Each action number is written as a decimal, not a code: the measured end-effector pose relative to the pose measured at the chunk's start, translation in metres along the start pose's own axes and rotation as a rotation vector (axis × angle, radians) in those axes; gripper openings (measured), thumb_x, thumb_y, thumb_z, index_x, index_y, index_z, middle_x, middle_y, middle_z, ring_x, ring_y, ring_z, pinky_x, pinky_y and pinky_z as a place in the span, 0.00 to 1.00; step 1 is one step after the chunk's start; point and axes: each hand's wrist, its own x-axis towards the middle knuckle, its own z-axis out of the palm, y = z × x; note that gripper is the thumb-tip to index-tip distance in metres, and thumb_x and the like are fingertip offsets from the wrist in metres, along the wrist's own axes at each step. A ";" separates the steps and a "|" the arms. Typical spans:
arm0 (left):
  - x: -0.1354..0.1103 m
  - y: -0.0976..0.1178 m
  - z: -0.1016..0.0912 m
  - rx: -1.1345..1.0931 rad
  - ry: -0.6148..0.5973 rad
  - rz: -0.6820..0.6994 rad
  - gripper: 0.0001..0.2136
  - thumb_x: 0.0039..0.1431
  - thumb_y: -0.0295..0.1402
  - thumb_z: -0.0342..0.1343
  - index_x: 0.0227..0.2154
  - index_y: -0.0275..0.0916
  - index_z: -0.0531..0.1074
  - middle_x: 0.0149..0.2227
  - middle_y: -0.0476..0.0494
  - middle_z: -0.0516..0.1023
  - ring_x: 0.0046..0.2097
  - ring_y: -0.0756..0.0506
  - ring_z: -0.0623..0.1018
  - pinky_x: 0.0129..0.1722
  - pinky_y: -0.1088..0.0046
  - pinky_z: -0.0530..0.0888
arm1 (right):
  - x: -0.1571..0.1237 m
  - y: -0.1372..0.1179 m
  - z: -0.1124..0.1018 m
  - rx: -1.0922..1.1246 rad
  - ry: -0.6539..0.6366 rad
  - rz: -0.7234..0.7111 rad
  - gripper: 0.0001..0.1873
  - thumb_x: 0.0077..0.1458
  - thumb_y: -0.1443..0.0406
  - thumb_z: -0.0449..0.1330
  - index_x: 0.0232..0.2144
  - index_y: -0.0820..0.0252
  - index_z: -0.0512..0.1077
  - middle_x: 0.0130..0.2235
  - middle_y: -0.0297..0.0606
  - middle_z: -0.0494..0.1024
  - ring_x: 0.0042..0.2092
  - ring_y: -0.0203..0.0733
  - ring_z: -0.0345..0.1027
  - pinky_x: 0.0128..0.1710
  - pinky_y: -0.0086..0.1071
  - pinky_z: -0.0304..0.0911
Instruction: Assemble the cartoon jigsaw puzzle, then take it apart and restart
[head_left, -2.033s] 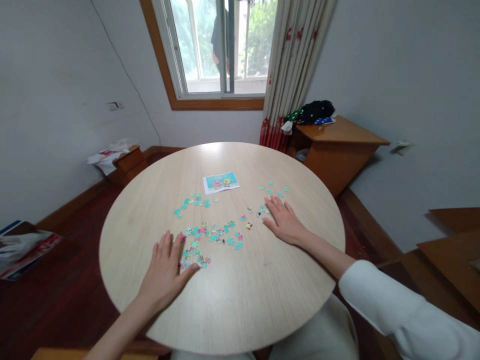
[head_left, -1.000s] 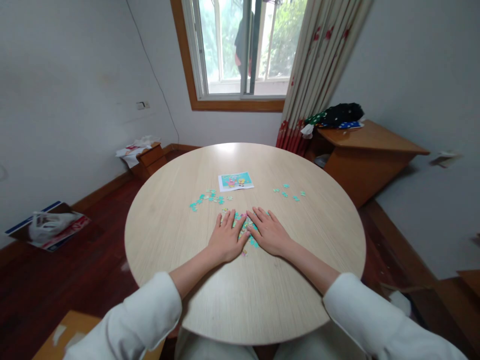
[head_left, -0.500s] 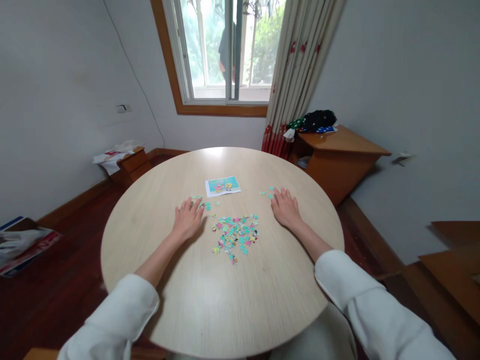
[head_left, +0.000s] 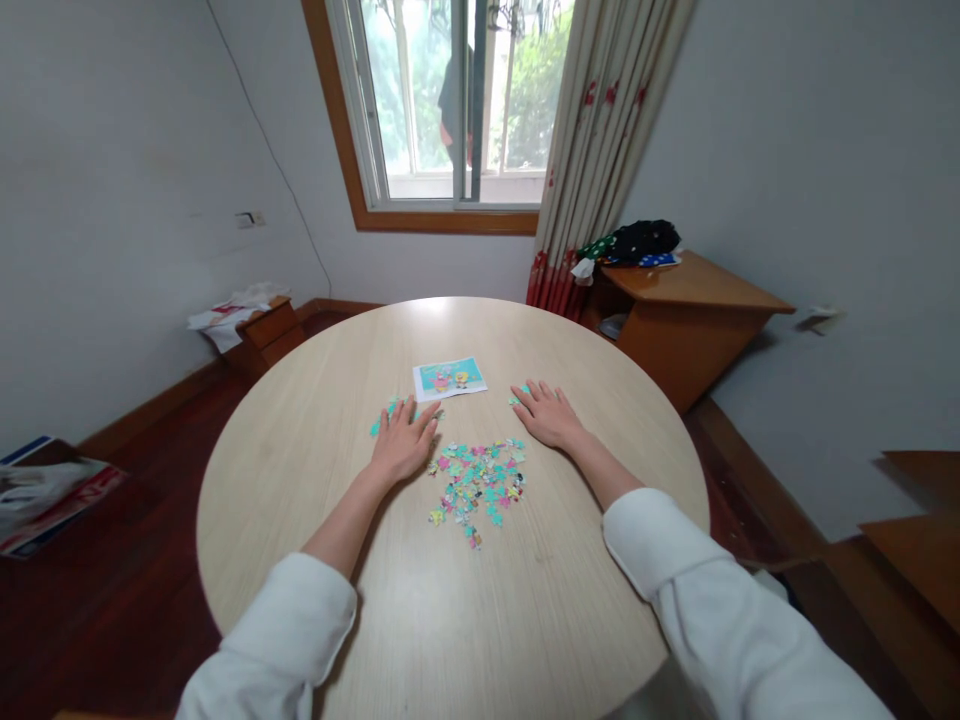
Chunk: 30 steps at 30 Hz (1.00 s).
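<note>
My left hand (head_left: pixel 403 438) lies with its fingers spread over a few teal jigsaw puzzle pieces (head_left: pixel 375 428), left of the middle of the table. On the right, my right hand (head_left: pixel 550 412) is flat and open, its fingertips touching or covering several more teal pieces (head_left: pixel 514 401). Between my wrists and nearer to me sits a loose pile of jigsaw puzzle pieces (head_left: pixel 480 480) in teal, pink, yellow and white. Beyond the hands rests a small picture sheet (head_left: pixel 450 379) with cartoon figures on a teal ground. Pieces under my palms are partly hidden.
Everything lies on a round pale wooden table (head_left: pixel 285 500). A wooden cabinet (head_left: pixel 697 280) with dark cloth on it stands at the back right, beside a curtain (head_left: pixel 589 150). At the back left is a small wooden stand (head_left: pixel 270 325) with papers and bags.
My left hand has moved right, over pieces near the picture sheet. My right hand has slid left, onto the small group of teal pieces. Both remain open.
</note>
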 end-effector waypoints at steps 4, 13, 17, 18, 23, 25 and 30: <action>-0.004 0.003 -0.001 0.017 -0.085 0.082 0.24 0.66 0.46 0.29 0.61 0.53 0.57 0.66 0.45 0.52 0.67 0.38 0.52 0.62 0.46 0.47 | -0.011 -0.026 0.002 0.008 -0.028 -0.214 0.28 0.64 0.54 0.38 0.64 0.50 0.52 0.67 0.40 0.50 0.67 0.48 0.40 0.64 0.50 0.39; -0.003 0.002 -0.007 0.023 -0.140 0.045 0.26 0.66 0.43 0.27 0.63 0.47 0.55 0.67 0.43 0.51 0.67 0.39 0.50 0.64 0.49 0.45 | -0.020 -0.038 -0.012 0.156 -0.099 -0.359 0.24 0.64 0.58 0.42 0.61 0.45 0.57 0.67 0.37 0.50 0.67 0.46 0.39 0.64 0.52 0.38; -0.003 -0.001 -0.007 0.045 -0.139 -0.025 0.25 0.66 0.42 0.29 0.63 0.44 0.54 0.67 0.40 0.49 0.67 0.38 0.49 0.63 0.49 0.44 | -0.015 -0.037 -0.011 0.182 -0.121 -0.355 0.25 0.64 0.58 0.40 0.60 0.49 0.59 0.66 0.37 0.51 0.67 0.46 0.40 0.64 0.51 0.37; -0.002 -0.002 -0.008 0.048 -0.131 -0.035 0.25 0.66 0.42 0.29 0.63 0.43 0.54 0.67 0.40 0.50 0.67 0.37 0.49 0.63 0.49 0.45 | -0.013 -0.037 -0.010 0.184 -0.117 -0.345 0.25 0.64 0.58 0.40 0.61 0.51 0.59 0.66 0.38 0.51 0.67 0.46 0.39 0.64 0.50 0.37; 0.001 -0.009 -0.012 0.065 0.020 -0.132 0.25 0.66 0.43 0.32 0.62 0.44 0.56 0.67 0.39 0.49 0.67 0.36 0.50 0.63 0.48 0.47 | -0.003 -0.033 -0.002 0.243 -0.034 -0.219 0.29 0.64 0.59 0.37 0.64 0.63 0.53 0.68 0.44 0.44 0.68 0.47 0.32 0.65 0.44 0.37; 0.003 -0.013 -0.012 0.073 0.057 -0.216 0.26 0.65 0.45 0.33 0.63 0.43 0.55 0.67 0.37 0.49 0.67 0.36 0.51 0.63 0.47 0.48 | 0.001 -0.032 0.001 0.265 0.009 -0.122 0.31 0.65 0.59 0.34 0.65 0.69 0.48 0.68 0.48 0.41 0.68 0.46 0.30 0.65 0.42 0.37; 0.008 -0.018 -0.008 0.103 -0.031 -0.250 0.28 0.63 0.48 0.34 0.63 0.43 0.53 0.66 0.34 0.51 0.66 0.36 0.52 0.62 0.46 0.47 | 0.010 -0.042 0.005 0.164 -0.030 0.005 0.33 0.64 0.57 0.34 0.65 0.72 0.45 0.67 0.51 0.43 0.68 0.48 0.33 0.65 0.42 0.35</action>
